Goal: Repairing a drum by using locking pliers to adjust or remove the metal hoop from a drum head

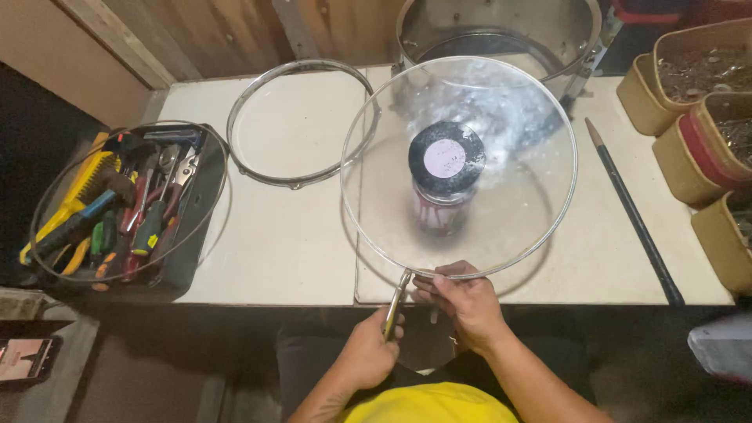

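**Clear drumhead held at bench edge**

Pale bench, wood panelling behind. Clear drumhead with a metal rim is held tilted over the bench, its near edge at the bench front. Seen through the film: a jar with a black lid and pale round label, standing on the bench.

Right hand is closed on the near rim, fingers curled over it, thumb side up. Left hand is wrapped round a thin metal tool whose tip meets the rim just left of the right hand. Head lies ahead of both hands, reaching away toward the metal drum shell at the back.

Judgement: the tool is working at the rim; best done with the right hand steadying the rim close to the contact point, light pressure, tip kept off the film.

Elsewhere: loose metal hoop lying flat to the left; tool tray with pliers and screwdrivers far left; dark stick to the right; tan tubs of small parts at right edge.
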